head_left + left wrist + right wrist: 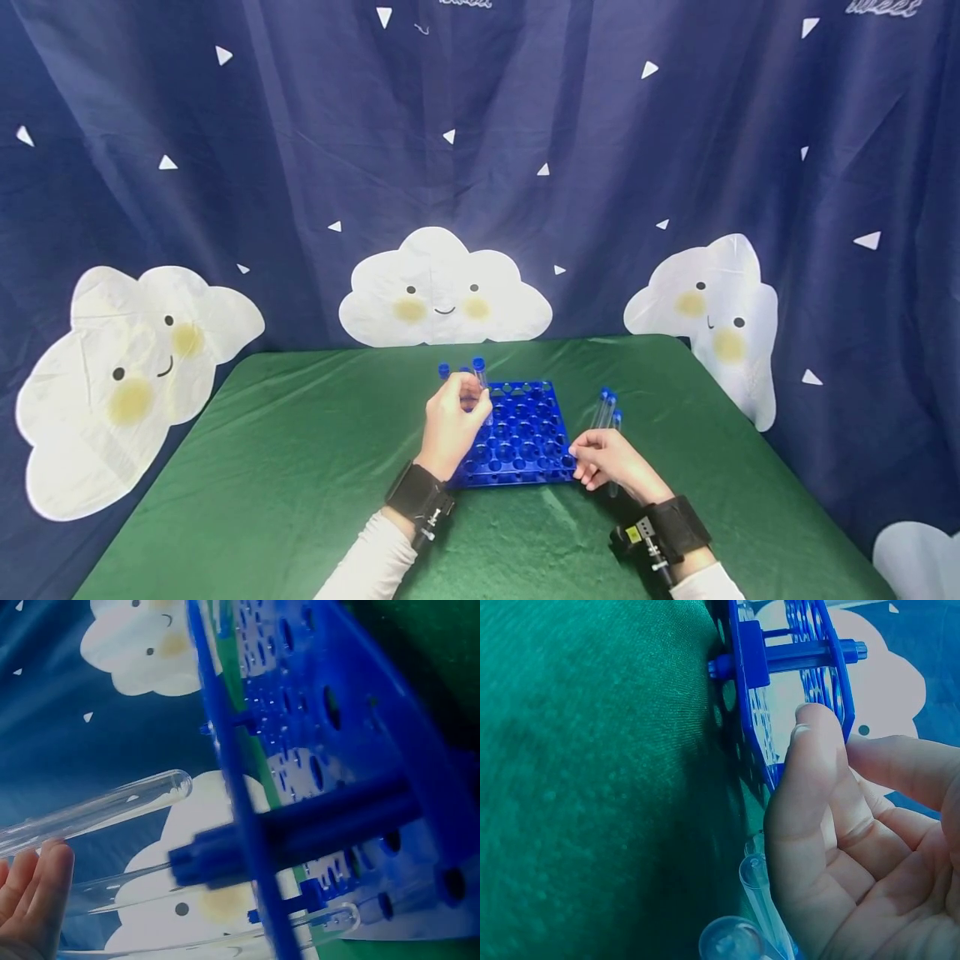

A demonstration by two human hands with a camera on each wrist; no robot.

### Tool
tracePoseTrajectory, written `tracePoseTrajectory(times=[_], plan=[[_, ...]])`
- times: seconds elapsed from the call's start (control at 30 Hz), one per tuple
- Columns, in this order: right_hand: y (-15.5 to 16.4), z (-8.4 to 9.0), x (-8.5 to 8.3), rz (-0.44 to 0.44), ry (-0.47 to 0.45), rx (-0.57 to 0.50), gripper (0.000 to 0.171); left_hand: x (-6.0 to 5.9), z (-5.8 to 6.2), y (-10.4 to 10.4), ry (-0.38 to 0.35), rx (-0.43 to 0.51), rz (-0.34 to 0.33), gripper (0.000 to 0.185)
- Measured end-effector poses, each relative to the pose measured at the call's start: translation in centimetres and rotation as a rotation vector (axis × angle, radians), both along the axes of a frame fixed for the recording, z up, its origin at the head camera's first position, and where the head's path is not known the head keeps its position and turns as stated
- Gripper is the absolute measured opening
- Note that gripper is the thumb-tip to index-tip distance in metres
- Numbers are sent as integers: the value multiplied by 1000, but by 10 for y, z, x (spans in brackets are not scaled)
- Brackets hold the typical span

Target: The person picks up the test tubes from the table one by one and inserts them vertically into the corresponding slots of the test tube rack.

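A blue test-tube rack stands mid-table on the green cloth. My left hand is over the rack's back left corner and pinches a clear test tube with a blue cap, held upright. In the left wrist view that tube shows above my fingers, beside the rack. Another blue-capped tube stands just to its left. My right hand rests at the rack's front right corner, with a fingertip touching the rack's edge. Several capped tubes lie on the cloth under and beyond this hand.
The green cloth covers the whole table, which ends at a far edge just behind the rack. A dark blue curtain with white clouds hangs behind it. Black wrist straps sit on both arms.
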State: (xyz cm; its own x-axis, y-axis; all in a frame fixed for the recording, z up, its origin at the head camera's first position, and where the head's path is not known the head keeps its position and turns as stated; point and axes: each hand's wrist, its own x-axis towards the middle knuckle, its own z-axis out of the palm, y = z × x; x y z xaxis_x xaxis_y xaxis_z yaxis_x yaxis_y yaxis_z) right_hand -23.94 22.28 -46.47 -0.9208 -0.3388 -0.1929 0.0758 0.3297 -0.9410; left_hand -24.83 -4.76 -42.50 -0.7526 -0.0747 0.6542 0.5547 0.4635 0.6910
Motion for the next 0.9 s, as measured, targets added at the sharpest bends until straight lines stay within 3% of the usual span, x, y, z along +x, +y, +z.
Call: tracePoseTrajectory(times=[0.47,0.9], plan=[[1,1,-1,4,7,6,21,-3,-10,6,-18,-217,98,14],[0,0,-1,-1,-4,-1,22,-2,-15,11,-71,-316,156,14]])
